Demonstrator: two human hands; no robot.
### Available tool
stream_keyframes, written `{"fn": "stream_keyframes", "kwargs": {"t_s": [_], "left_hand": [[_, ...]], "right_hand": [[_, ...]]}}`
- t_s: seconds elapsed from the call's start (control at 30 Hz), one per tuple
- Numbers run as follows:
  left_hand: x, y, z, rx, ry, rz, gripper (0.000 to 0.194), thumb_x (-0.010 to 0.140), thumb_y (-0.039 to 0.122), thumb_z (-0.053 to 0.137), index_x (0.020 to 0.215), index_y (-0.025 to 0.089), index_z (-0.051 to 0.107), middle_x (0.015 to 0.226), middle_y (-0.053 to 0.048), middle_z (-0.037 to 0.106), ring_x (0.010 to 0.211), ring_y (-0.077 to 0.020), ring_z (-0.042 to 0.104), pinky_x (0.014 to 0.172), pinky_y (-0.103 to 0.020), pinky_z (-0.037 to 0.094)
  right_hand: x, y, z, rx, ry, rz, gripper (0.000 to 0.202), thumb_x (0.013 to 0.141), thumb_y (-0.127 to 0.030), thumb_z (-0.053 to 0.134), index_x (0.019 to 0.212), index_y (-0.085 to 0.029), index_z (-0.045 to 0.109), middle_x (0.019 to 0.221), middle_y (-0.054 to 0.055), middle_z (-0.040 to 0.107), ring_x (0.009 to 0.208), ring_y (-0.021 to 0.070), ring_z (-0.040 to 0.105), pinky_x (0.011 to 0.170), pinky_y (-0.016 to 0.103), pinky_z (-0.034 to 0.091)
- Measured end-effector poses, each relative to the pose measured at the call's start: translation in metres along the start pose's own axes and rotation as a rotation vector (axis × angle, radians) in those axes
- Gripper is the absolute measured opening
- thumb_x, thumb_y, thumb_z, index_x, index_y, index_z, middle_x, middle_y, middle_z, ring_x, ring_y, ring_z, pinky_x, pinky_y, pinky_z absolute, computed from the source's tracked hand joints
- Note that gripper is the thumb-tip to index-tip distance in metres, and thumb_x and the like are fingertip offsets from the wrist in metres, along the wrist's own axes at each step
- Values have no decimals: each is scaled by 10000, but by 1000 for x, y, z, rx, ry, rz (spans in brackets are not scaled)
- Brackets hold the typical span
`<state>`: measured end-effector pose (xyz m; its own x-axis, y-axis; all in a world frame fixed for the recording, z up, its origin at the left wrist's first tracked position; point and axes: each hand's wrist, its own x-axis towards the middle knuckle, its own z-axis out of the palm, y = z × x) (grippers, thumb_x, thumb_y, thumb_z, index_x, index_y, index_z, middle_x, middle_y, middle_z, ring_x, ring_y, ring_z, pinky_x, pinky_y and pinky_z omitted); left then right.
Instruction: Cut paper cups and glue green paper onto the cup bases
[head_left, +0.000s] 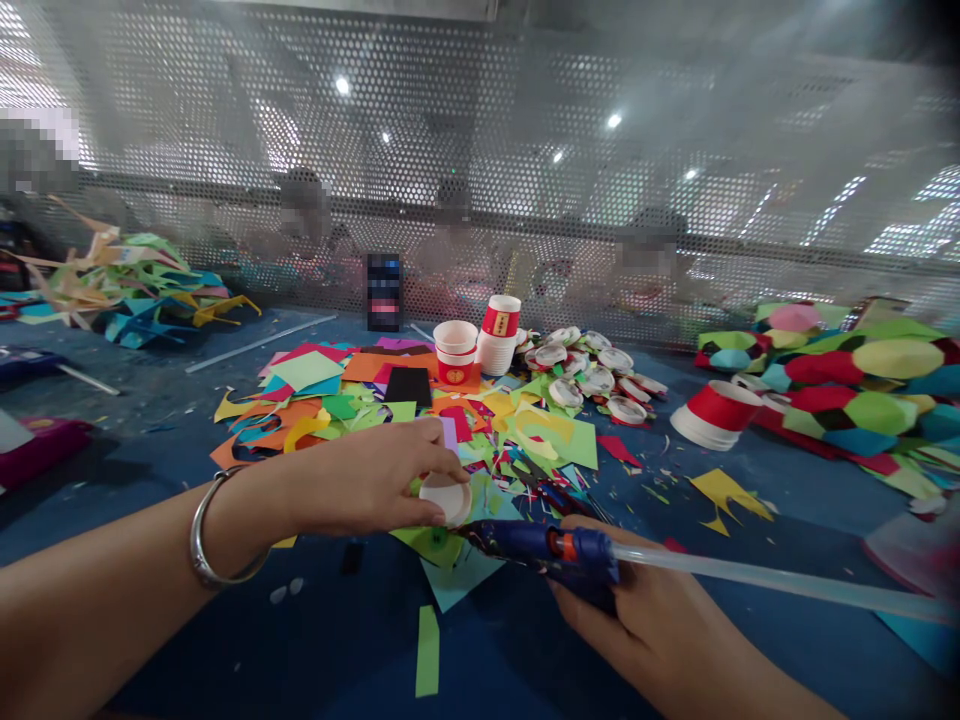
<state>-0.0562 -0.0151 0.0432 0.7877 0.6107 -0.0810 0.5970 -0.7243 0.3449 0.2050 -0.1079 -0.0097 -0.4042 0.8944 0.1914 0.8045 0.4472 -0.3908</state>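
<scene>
My left hand point(367, 470), with a silver bracelet on the wrist, pinches a small white round piece point(445, 497) that looks like a cut-off paper cup bottom. Green paper point(431, 545) lies just under it. Wrapped round a dark blue glue gun point(517, 542) is my right hand point(645, 620). The gun's nozzle points left and meets or nearly touches the edge of the white piece. A long clear glue stick point(750, 575) juts from the gun's back to the right. The fingers on the trigger are partly hidden.
Coloured paper scraps point(352, 400) cover the table's middle. Red and white paper cups point(497, 335) stand behind them, beside piled white discs point(581, 375). Another cup stack point(716, 413) tilts at right, near colourful patchwork pieces point(862, 390). Paper shapes point(150, 290) heap at left. A phone point(385, 292) leans against the perforated screen point(487, 130).
</scene>
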Motion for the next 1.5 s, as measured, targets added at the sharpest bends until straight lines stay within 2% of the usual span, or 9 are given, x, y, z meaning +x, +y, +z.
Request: {"fn": "stream_keyframes", "kwargs": {"t_s": [0.13, 0.33, 0.6, 1.17, 1.5], "left_hand": [[0, 0, -1, 7, -6, 6, 344, 868, 349, 571, 1188, 253, 653, 1099, -66, 584, 904, -215, 594, 766, -300, 450], [1, -3, 1, 3, 12, 31, 348, 856, 329, 561, 1184, 258, 650, 1112, -64, 602, 944, -228, 598, 829, -318, 444], [2, -4, 2, -18, 16, 45, 338, 858, 339, 563, 1172, 257, 656, 1127, -68, 619, 947, -233, 608, 839, -327, 445], [1, -4, 3, 22, 15, 37, 341, 870, 342, 574, 1197, 274, 643, 1102, -50, 588, 915, -210, 599, 750, -285, 449], [2, -7, 4, 15, 8, 49, 348, 871, 346, 561, 1196, 256, 647, 1120, -63, 613, 941, -220, 599, 826, -310, 445]], "right_hand": [[1, 1, 0, -9, 5, -1, 84, 873, -221, 478, 853, -233, 558, 869, 51, 671, 764, 219, 648, 669, 368, 519], [1, 1, -2, -38, 24, -16, 83, 870, -213, 494, 863, -236, 574, 886, 45, 680, 792, 222, 662, 686, 355, 535], [-1, 6, -2, -49, 20, -22, 115, 894, -226, 475, 910, -232, 589, 877, 52, 676, 779, 227, 660, 692, 382, 531], [-1, 10, 1, -39, 38, -10, 127, 888, -222, 497, 948, -228, 608, 927, 48, 682, 834, 222, 660, 735, 377, 528], [-3, 4, -2, -60, -6, -34, 97, 908, -219, 473, 895, -227, 569, 871, 34, 650, 771, 199, 641, 685, 338, 512]]}}
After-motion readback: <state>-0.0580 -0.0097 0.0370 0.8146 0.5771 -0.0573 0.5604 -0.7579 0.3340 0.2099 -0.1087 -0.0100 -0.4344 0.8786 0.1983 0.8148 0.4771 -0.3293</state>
